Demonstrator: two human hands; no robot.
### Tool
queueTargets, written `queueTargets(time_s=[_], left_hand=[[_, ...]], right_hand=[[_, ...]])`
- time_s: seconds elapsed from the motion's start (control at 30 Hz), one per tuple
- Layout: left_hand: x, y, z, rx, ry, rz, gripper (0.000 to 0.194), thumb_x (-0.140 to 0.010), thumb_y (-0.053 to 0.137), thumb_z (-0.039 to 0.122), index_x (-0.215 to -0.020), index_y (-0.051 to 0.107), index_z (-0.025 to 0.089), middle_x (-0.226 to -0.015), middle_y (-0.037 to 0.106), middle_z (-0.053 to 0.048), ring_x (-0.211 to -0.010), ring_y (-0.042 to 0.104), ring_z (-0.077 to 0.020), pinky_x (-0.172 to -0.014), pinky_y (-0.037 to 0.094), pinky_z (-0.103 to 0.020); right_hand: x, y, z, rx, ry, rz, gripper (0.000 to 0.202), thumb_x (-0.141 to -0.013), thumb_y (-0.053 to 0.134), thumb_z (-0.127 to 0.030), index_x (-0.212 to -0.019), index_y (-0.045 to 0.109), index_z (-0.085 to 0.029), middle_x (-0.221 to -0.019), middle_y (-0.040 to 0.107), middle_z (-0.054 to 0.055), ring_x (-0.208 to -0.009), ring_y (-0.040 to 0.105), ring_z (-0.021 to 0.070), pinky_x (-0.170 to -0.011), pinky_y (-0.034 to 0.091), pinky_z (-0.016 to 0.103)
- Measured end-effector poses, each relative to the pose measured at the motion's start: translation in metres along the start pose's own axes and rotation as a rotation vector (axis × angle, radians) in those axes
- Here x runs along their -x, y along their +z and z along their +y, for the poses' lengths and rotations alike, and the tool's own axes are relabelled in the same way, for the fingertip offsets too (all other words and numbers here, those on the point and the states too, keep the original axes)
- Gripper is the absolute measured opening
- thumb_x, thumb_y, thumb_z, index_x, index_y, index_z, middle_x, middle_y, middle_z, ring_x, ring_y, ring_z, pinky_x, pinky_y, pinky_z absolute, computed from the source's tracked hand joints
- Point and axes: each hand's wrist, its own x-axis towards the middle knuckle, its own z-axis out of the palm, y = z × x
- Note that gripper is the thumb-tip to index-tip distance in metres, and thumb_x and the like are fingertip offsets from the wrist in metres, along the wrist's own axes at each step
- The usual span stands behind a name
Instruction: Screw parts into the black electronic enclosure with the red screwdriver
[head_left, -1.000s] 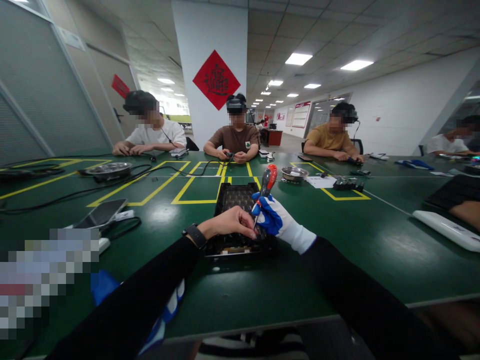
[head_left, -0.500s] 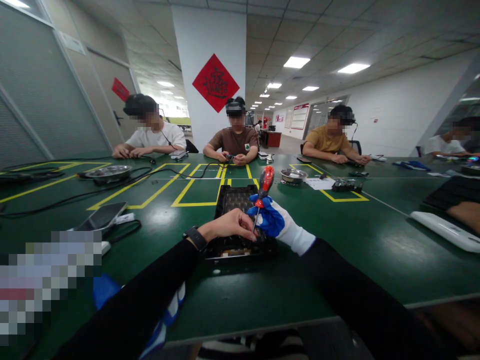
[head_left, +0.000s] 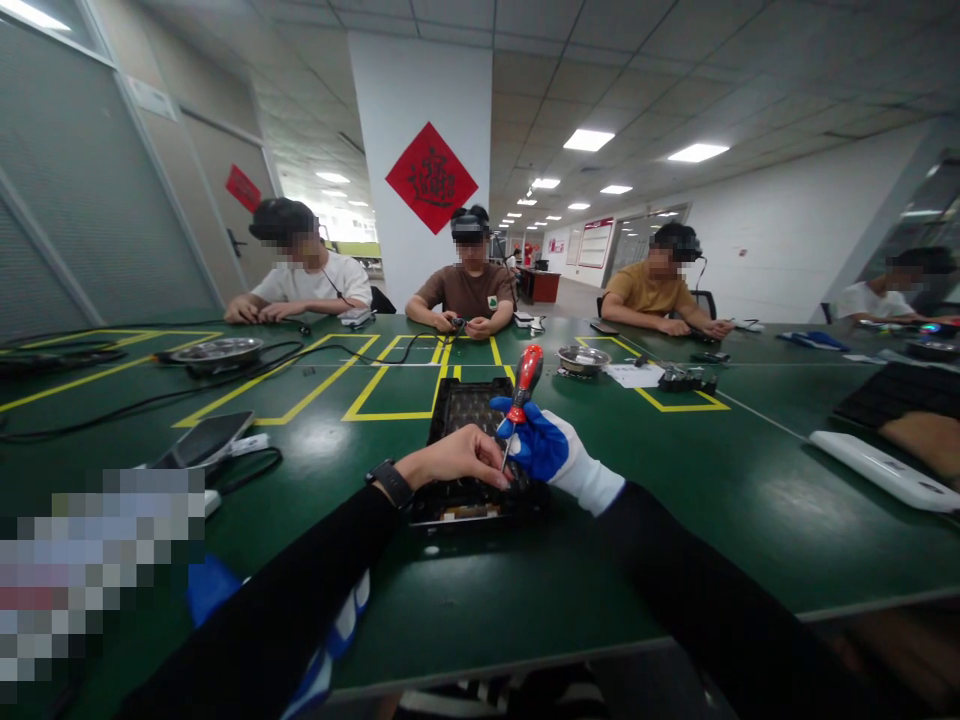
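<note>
A red-and-black screwdriver (head_left: 527, 378) leans slightly, tip down, with my gloved right hand (head_left: 551, 445) wrapped round it below the fat part of its handle. The glove is white with blue-coated fingers. My bare left hand (head_left: 469, 455), a dark watch on its wrist, has its fingers pinched together beside the screwdriver's shaft; what they hold, if anything, is hidden. Under both hands lies a black rectangular device housing (head_left: 448, 408) with a patterned inner face. The screwdriver tip is down at its right side, among my fingertips, and its contact point cannot be made out.
On the green table (head_left: 420, 620) a blue-and-white glove (head_left: 214, 588) lies partly under my left forearm. A phone-like slab (head_left: 206, 438) and cable are at left. Metal bowls (head_left: 583, 360) and a white paper (head_left: 636, 375) stand farther back. Several people sit opposite; a white device (head_left: 881, 470) lies right.
The view has tilted up a little, so the scene sits slightly lower. Both hands keep nearly the same pose at the housing, the screwdriver still in my right hand.
</note>
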Motion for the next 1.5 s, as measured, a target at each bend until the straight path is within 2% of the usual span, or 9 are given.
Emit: queueTargets(time_s=[0.2,0.37,0.47,0.6,0.7,0.9,1.03,1.3,1.5], left_hand=[[-0.001,0.001,0.001,-0.027,0.022,0.001,0.028,-0.059,0.076,0.034,-0.072,0.071,0.01,-0.079,0.07,-0.007,-0.066,0.06,-0.0123,-0.063,0.045,-0.021],[-0.001,0.001,-0.001,-0.031,0.009,-0.022,0.029,-0.059,0.075,0.035,-0.074,0.072,0.01,-0.077,0.07,-0.007,-0.066,0.06,-0.0126,-0.062,0.044,-0.022],[-0.002,0.001,-0.001,-0.026,0.006,-0.024,0.028,-0.059,0.076,0.034,-0.075,0.072,0.01,-0.078,0.07,-0.008,-0.067,0.061,-0.013,-0.062,0.044,-0.021],[-0.002,0.001,-0.001,0.004,0.024,-0.017,0.023,-0.059,0.076,0.031,-0.07,0.071,0.011,-0.079,0.07,-0.007,-0.07,0.061,-0.0129,-0.064,0.044,-0.021],[-0.002,0.001,0.001,0.024,0.029,-0.009,0.022,-0.058,0.077,0.029,-0.069,0.071,0.011,-0.079,0.07,-0.007,-0.07,0.061,-0.0127,-0.065,0.045,-0.021],[-0.001,0.002,0.002,-0.001,0.021,-0.009,0.025,-0.059,0.076,0.031,-0.072,0.071,0.011,-0.08,0.07,-0.007,-0.066,0.06,-0.0117,-0.062,0.044,-0.021],[-0.001,0.002,0.003,-0.018,0.024,-0.019,0.024,-0.06,0.075,0.032,-0.071,0.071,0.011,-0.081,0.07,-0.007,-0.07,0.061,-0.0131,-0.064,0.045,-0.021],[-0.001,0.001,0.003,0.037,0.026,-0.001,0.024,-0.058,0.076,0.031,-0.068,0.07,0.01,-0.081,0.071,-0.008,-0.075,0.063,-0.015,-0.068,0.046,-0.022],[-0.001,0.001,0.002,0.022,0.008,-0.01,0.027,-0.059,0.076,0.033,-0.073,0.072,0.011,-0.083,0.071,-0.009,-0.072,0.063,-0.0144,-0.066,0.046,-0.023]], right_hand=[[0.004,0.004,0.003,0.088,-0.054,0.032,0.027,-0.083,0.053,-0.032,-0.106,0.055,-0.018,-0.074,0.066,0.002,-0.056,0.058,0.0097,-0.05,0.047,0.02],[0.002,0.006,0.007,0.111,-0.131,0.055,0.025,-0.074,0.065,-0.027,-0.095,0.056,-0.018,-0.065,0.062,-0.002,-0.052,0.055,0.0076,-0.046,0.044,0.017],[0.0,0.004,0.005,0.075,-0.109,0.062,0.023,-0.076,0.063,-0.026,-0.095,0.056,-0.016,-0.063,0.059,-0.002,-0.052,0.054,0.0064,-0.047,0.043,0.015],[0.0,0.002,0.001,0.019,0.0,0.007,0.029,-0.086,0.049,-0.033,-0.105,0.056,-0.013,-0.072,0.062,0.001,-0.059,0.057,0.0089,-0.053,0.047,0.02],[0.001,0.001,0.0,0.017,0.001,0.026,0.027,-0.088,0.043,-0.031,-0.104,0.057,-0.015,-0.075,0.063,0.002,-0.059,0.057,0.0086,-0.053,0.046,0.02],[0.003,0.007,0.004,0.029,-0.076,0.083,0.014,-0.079,0.058,-0.024,-0.092,0.057,-0.018,-0.072,0.063,0.0,-0.061,0.058,0.0096,-0.054,0.048,0.02],[0.005,0.009,0.004,0.025,-0.105,0.097,0.02,-0.073,0.065,-0.02,-0.091,0.056,-0.018,-0.068,0.061,-0.002,-0.056,0.054,0.0078,-0.05,0.046,0.018],[-0.003,-0.005,0.0,-0.042,0.054,-0.002,0.032,-0.089,0.042,-0.035,-0.111,0.054,-0.014,-0.079,0.064,0.002,-0.059,0.058,0.0095,-0.051,0.047,0.021],[-0.002,0.001,0.004,-0.003,-0.02,0.055,0.021,-0.082,0.054,-0.031,-0.098,0.056,-0.018,-0.073,0.064,0.001,-0.061,0.059,0.0118,-0.051,0.048,0.023]])
